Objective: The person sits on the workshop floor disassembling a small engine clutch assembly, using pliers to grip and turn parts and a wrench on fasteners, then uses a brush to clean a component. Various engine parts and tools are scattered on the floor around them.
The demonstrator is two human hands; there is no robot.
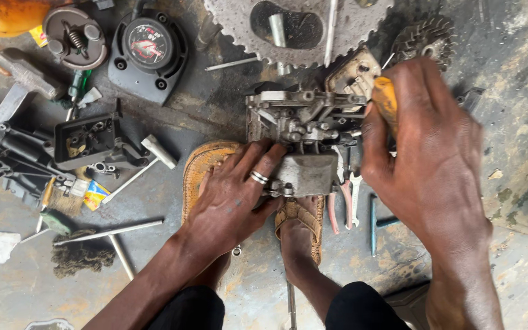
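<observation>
- The carburetor (pixel 304 137) sits on the floor (pixel 508 122) just beyond the sandalled foot (pixel 299 227), between the two hands; its long axis runs left to right.
- The left hand (pixel 230 195), ring on one finger, lies flat on the carburetor's near left side, fingers pressing its grey bowl, nothing gripped.
- The right hand (pixel 429 153), at the carburetor's right end, is clenched around a yellow-handled screwdriver (pixel 385 101) pointing in toward the carburetor's body.
- Pliers (pixel 340 205) lie just near-right of the carburetor; a big sprocket (pixel 294 30) lies beyond it.
</observation>
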